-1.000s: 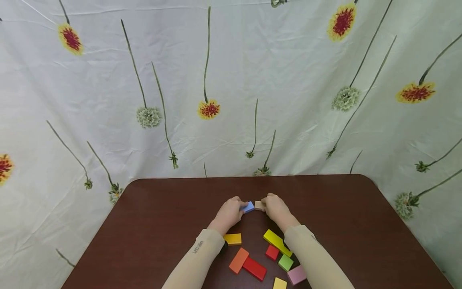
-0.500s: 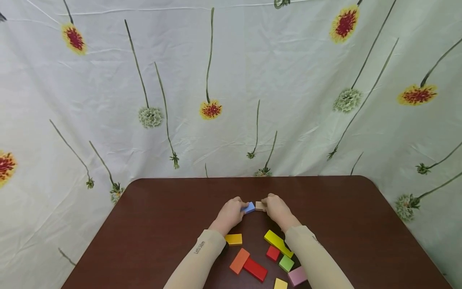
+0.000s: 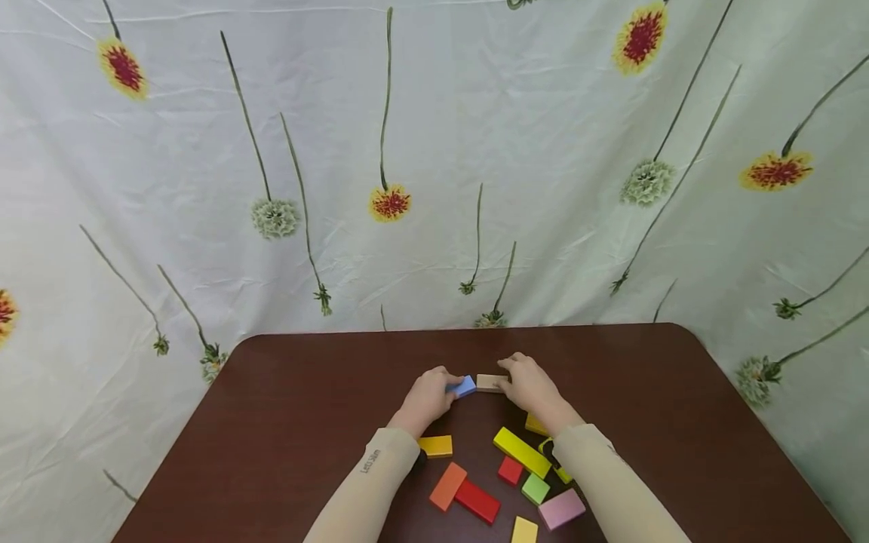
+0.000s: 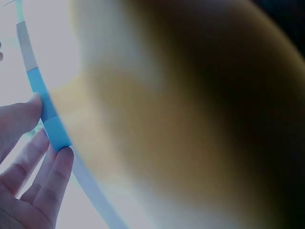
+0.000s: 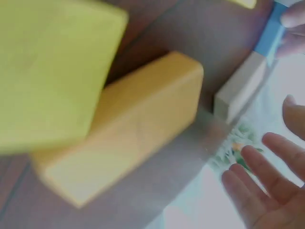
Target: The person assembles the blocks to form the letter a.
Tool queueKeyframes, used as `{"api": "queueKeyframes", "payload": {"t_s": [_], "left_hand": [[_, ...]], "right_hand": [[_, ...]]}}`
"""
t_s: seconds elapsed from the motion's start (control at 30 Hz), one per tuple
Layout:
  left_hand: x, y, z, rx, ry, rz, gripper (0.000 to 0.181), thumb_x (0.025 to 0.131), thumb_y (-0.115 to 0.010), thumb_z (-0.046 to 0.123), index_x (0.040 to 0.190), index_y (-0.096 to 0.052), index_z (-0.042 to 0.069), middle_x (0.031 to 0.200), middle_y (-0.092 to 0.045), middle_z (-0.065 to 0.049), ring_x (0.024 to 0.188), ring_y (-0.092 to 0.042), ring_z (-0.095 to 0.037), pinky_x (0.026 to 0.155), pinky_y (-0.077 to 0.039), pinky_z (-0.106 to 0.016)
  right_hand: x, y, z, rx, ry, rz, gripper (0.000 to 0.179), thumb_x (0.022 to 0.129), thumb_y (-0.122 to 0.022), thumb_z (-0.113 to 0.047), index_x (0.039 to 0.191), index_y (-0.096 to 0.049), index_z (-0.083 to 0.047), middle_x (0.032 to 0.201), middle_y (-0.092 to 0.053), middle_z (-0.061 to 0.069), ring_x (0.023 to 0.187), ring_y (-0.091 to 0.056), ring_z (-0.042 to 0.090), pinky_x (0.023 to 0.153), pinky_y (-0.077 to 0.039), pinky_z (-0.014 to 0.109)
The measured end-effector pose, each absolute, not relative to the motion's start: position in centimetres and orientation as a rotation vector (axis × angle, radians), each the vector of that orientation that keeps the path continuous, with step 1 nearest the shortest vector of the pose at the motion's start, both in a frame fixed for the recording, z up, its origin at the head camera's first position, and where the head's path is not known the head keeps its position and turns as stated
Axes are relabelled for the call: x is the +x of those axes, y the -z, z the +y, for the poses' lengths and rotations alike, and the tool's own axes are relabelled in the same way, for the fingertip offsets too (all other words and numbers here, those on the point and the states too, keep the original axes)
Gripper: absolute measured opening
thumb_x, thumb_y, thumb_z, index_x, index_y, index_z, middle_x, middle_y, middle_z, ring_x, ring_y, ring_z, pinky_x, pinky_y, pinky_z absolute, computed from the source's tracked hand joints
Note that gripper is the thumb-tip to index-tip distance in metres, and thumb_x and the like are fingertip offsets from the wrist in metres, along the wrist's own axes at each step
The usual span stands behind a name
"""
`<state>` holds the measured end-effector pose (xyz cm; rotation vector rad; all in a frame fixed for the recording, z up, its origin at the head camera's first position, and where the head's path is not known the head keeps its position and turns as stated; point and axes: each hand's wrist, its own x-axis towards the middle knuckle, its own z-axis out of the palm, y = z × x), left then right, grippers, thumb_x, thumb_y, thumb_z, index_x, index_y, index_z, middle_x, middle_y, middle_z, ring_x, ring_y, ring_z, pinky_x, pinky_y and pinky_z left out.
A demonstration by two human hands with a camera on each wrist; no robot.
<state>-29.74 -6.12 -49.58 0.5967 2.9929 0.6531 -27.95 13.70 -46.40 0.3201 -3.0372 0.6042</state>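
Near the far side of the table, a blue block (image 3: 465, 387) lies end to end with a natural-wood block (image 3: 487, 383). My left hand (image 3: 426, 396) pinches the blue block between thumb and fingers, as the left wrist view also shows on the blue block (image 4: 58, 133). Beside the wooden block's right end is my right hand (image 3: 534, 388). In the right wrist view the fingers of that right hand (image 5: 269, 183) are spread and stand apart from the wooden block (image 5: 240, 88).
Nearer the body lie several blocks: an amber block (image 3: 437, 446), an orange block (image 3: 448, 486), a long red block (image 3: 478, 501), a long yellow block (image 3: 521, 451), a green block (image 3: 535, 489) and a pink block (image 3: 562, 509). Behind the brown table (image 3: 305, 422) hangs a flowered cloth (image 3: 434, 151).
My right hand has let go of the wooden block and moved slightly right, its fingers spreading. More of that block and of the yellow blocks shows. The left hand keeps its pinch on the blue block.
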Motion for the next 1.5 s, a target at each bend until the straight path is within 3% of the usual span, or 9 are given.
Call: {"api": "queueKeyframes", "payload": {"t_s": [0.23,0.43,0.67,1.03,1.27,1.5], "left_hand": [[-29.8,49.4,-6.2,0.580,-0.666,2.976,0.033,0.091,-0.070,0.011,0.124,-0.071,0.012,0.102,-0.064,-0.009,0.085,-0.060,-0.021,0.081,-0.056,-0.036],[-29.7,49.3,-6.2,0.564,-0.694,2.958,0.032,0.091,-0.070,0.011,0.123,-0.071,0.012,0.102,-0.064,-0.009,0.086,-0.060,-0.021,0.083,-0.056,-0.037],[-29.8,49.4,-6.3,0.568,-0.703,2.957,0.032,0.091,-0.070,0.010,0.123,-0.071,0.012,0.103,-0.064,-0.009,0.089,-0.061,-0.022,0.087,-0.056,-0.039],[-29.7,49.5,-6.4,0.570,-0.689,2.956,0.032,0.090,-0.071,0.011,0.122,-0.072,0.012,0.102,-0.064,-0.010,0.086,-0.059,-0.020,0.086,-0.056,-0.039],[-29.9,49.6,-6.4,0.555,-0.685,2.960,0.033,0.090,-0.071,0.012,0.123,-0.071,0.013,0.102,-0.064,-0.009,0.084,-0.057,-0.018,0.085,-0.056,-0.038],[-29.9,49.5,-6.3,0.554,-0.688,2.964,0.032,0.090,-0.071,0.013,0.122,-0.071,0.013,0.101,-0.064,-0.008,0.083,-0.057,-0.018,0.085,-0.056,-0.037]], "right_hand": [[-25.0,44.9,15.5,0.301,-0.625,-3.036,0.023,0.087,-0.075,-0.016,0.106,-0.073,-0.003,0.100,-0.067,0.010,0.088,-0.064,0.023,0.080,-0.057,0.038],[-21.5,45.4,15.5,0.342,-0.694,-3.101,0.018,0.081,-0.080,-0.018,0.094,-0.074,-0.007,0.085,-0.063,0.002,0.072,-0.055,0.014,0.067,-0.054,0.030],[-19.1,46.5,15.0,0.384,-0.722,-3.115,0.025,0.076,-0.084,-0.021,0.092,-0.072,-0.007,0.079,-0.059,0.000,0.070,-0.050,0.014,0.064,-0.047,0.031],[-19.1,47.7,14.0,0.230,-0.662,-3.109,0.023,0.077,-0.083,-0.014,0.095,-0.073,-0.004,0.081,-0.061,0.003,0.070,-0.052,0.013,0.066,-0.052,0.031],[-19.7,47.3,12.8,0.187,-0.620,-3.151,0.029,0.075,-0.084,-0.019,0.095,-0.073,-0.001,0.084,-0.066,0.005,0.070,-0.051,0.015,0.065,-0.050,0.032],[-21.1,47.2,12.2,0.051,-0.631,-3.111,0.036,0.075,-0.085,-0.022,0.095,-0.070,0.003,0.081,-0.061,0.010,0.068,-0.052,0.019,0.065,-0.051,0.033]]}}
